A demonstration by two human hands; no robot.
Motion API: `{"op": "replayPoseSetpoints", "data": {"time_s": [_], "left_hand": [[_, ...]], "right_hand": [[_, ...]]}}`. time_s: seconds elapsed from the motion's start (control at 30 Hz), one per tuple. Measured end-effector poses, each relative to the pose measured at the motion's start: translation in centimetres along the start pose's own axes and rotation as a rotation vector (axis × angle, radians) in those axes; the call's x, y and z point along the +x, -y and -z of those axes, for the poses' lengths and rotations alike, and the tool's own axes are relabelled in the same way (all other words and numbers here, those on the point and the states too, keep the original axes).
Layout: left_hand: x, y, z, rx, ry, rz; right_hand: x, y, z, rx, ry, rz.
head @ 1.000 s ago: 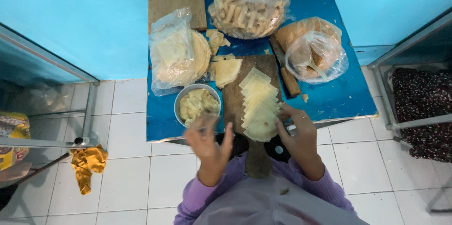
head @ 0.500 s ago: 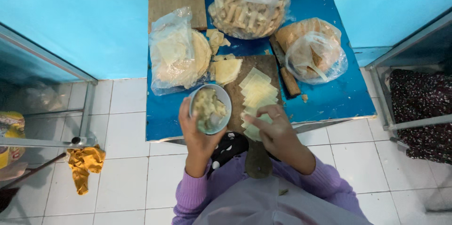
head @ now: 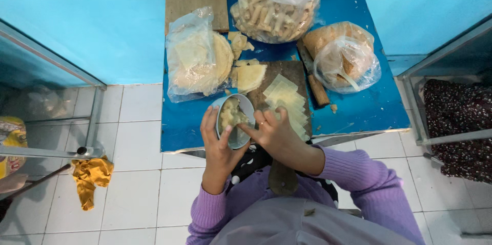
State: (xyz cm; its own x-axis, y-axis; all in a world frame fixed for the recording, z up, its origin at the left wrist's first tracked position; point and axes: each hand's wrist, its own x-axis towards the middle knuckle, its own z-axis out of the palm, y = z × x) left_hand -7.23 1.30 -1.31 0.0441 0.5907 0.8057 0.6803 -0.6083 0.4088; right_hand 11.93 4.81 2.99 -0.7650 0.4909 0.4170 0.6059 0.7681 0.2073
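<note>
1. Sitting at twelve o'clock on the desk (head: 369,106), a bag of rolls (head: 274,12) looks done.
2. Square wrappers (head: 287,99) at one o'clock remain unfilled.
3. Left hand (head: 218,145) grips the bowl (head: 241,135); right hand (head: 274,132) pinches filling (head: 230,113).

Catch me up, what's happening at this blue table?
A person in purple sleeves holds a small metal bowl of pale filling tilted in the left hand, while the right hand reaches its fingers into the bowl. Beside it, square wrapper sheets are stacked on a wooden board. Plastic bags of round wrappers, rolled pieces and other food sit further back on the blue table.
</note>
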Motion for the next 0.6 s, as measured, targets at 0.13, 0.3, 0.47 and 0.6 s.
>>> {"op": "replayPoseSetpoints", "data": {"time_s": [0.13,0.3,0.47,0.6], "left_hand": [[0.1,0.1,0.1,-0.002,0.004,-0.007],[0.1,0.1,0.3,-0.016,0.018,-0.005],[0.0,-0.1,0.3,-0.004,0.026,0.000],[0.1,0.0,0.3,0.006,0.031,-0.013]], "right_hand": [[0.2,0.0,-0.4,-0.012,-0.011,0.040],[0.5,0.0,-0.9,0.033,-0.019,0.049],[0.8,0.2,-1.1,0.038,-0.022,0.022],[1.1,0.1,-1.3,0.035,-0.044,0.043]]}}
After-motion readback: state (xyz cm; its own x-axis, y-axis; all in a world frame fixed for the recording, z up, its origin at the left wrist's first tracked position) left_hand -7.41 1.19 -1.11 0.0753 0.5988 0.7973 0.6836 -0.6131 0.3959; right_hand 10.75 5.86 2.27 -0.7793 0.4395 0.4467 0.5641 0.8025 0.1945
